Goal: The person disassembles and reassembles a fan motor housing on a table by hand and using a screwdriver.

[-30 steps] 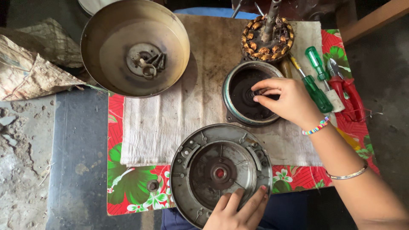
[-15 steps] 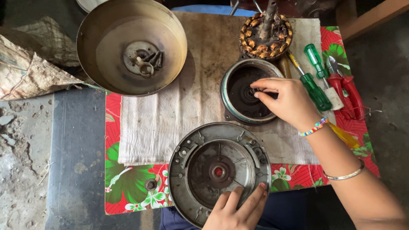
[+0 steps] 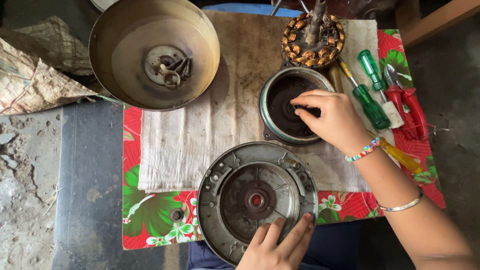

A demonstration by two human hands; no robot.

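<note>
Reaching into the dark round metal housing [image 3: 292, 107] at centre right, the right hand [image 3: 332, 120] pinches its fingers together inside. The left hand [image 3: 277, 247], fingers spread, presses the grey round metal cover plate [image 3: 256, 200] at bottom centre.

A makeshift repair workshop: screwdrivers [image 3: 370, 93], pliers [image 3: 406, 102], a wound motor stator [image 3: 312, 37] and greasy metal housings [image 3: 257, 200] on cloth.

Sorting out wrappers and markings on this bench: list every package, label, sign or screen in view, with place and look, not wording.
Crumpled sack: left edge, beside the metal bowl; woven, tan-grey, creased, faint print.
Tag on a green screwdriver: right side, at the lower handle end; small, pale, rectangular.
No signs or screens show. Neither hand touches either thing.
</note>
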